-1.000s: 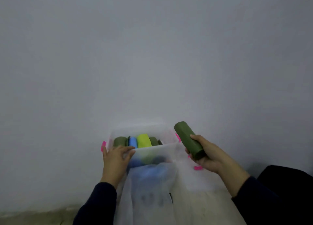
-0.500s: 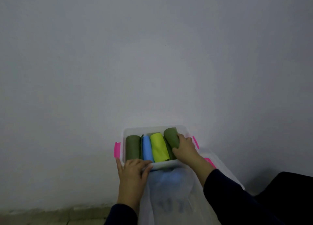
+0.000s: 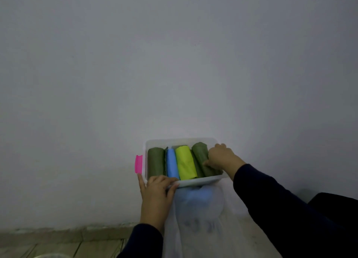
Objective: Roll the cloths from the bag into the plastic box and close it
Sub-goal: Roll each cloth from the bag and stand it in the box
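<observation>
A clear plastic box (image 3: 180,141) with a pink latch (image 3: 138,163) stands against the wall. Inside lie rolled cloths side by side: a dark green roll (image 3: 156,163), a blue roll (image 3: 172,165), a lime roll (image 3: 185,164) and another dark green roll (image 3: 201,157) at the right end. My right hand (image 3: 221,157) grips that right-hand green roll inside the box. My left hand (image 3: 157,193) holds the box's near rim at its left corner. A translucent white bag (image 3: 195,219) with a blue cloth (image 3: 197,196) showing through it lies in front of the box.
A plain grey wall fills most of the view. Wooden flooring (image 3: 58,246) shows at the bottom left. My dark sleeves reach in from the bottom and from the right.
My right hand carried the dark green roll from the air at the right into the box and now presses it in at the right end. The view has shifted, so the box appears further right.
</observation>
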